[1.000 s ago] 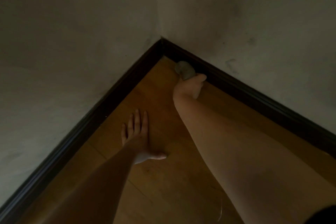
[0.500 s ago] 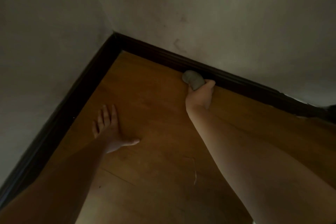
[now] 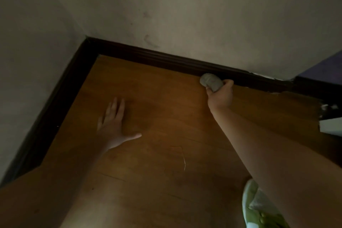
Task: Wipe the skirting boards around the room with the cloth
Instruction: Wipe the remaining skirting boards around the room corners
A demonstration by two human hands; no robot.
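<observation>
A dark brown skirting board [image 3: 151, 57] runs along the far wall and meets a second stretch [image 3: 61, 90] on the left wall at the room corner. My right hand [image 3: 220, 94] grips a bunched grey cloth [image 3: 211, 81] and holds it against the foot of the far skirting board, well right of the corner. My left hand [image 3: 112, 126] lies flat on the wooden floor [image 3: 166, 126] with fingers straight and thumb spread out.
Pale scuffed walls rise above both boards. A purple surface [image 3: 322, 66] stands at the far right, with a white object [image 3: 331, 126] on the floor below it. A green and white slipper [image 3: 259, 209] shows at the bottom right.
My right hand has slid the cloth to the right along the far skirting board, away from the corner. The view has turned right with it. My left hand has stayed flat on the floor.
</observation>
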